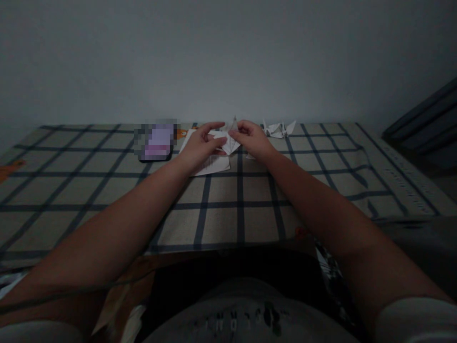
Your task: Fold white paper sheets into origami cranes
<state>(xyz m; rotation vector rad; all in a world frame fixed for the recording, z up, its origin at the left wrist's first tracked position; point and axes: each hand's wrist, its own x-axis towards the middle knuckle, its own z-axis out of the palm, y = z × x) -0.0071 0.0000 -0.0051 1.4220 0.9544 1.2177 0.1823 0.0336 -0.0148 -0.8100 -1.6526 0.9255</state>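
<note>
Left hand [204,144] and right hand [254,139] pinch the folded paper [233,146]; hard tugging left or right could tear it.

Dim, grey light, near-black below the front edge of the checked tablecloth [221,190]. Blocky pixels cover the smartphone [159,142] by the back edge; folded paper [233,145] looks soft.

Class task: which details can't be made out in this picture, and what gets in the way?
All in the head view:
Folded paper: partly covered by the right hand.
White sheet: partly hidden by the left hand; its marks are too dim and small to read.
Phone: screen blurred by pixelation.
White origami: too small and dim to tell whether one piece or two.
Dark striped object: cut off by the right edge.
</note>
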